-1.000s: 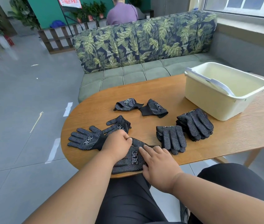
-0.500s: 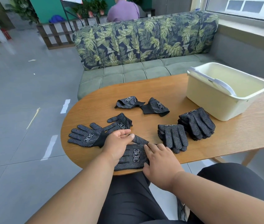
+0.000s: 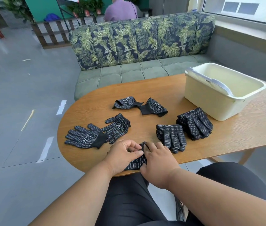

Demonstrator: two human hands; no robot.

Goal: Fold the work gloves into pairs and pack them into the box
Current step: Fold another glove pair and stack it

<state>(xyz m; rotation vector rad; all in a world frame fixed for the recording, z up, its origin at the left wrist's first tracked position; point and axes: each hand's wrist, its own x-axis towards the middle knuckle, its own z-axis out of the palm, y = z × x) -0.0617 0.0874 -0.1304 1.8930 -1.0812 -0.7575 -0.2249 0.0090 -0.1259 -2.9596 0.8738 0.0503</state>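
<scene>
Black dotted work gloves lie on an oval wooden table [image 3: 236, 132]. At the near edge my left hand [image 3: 122, 156] and my right hand [image 3: 157, 160] both pinch one glove [image 3: 136, 162], mostly hidden under them. Two flat gloves [image 3: 96, 134] lie to the left, overlapping at the cuffs. Two crumpled gloves [image 3: 140, 104] sit farther back. A small stack of gloves [image 3: 171, 137] lies just right of my hands, and a thicker stack [image 3: 195, 123] beside it. The cream plastic box [image 3: 210, 101] stands open at the far right, nothing visible inside it.
A leaf-patterned sofa [image 3: 138, 51] stands behind the table. A person [image 3: 120, 10] sits beyond it, back turned. Grey tiled floor [image 3: 23, 111] lies to the left. The box has a white handle [image 3: 210, 80] across its rim.
My hands have closed in together on the glove at the near edge. It has bunched from lying flat into a smaller shape under my fingers. The view shifted slightly.
</scene>
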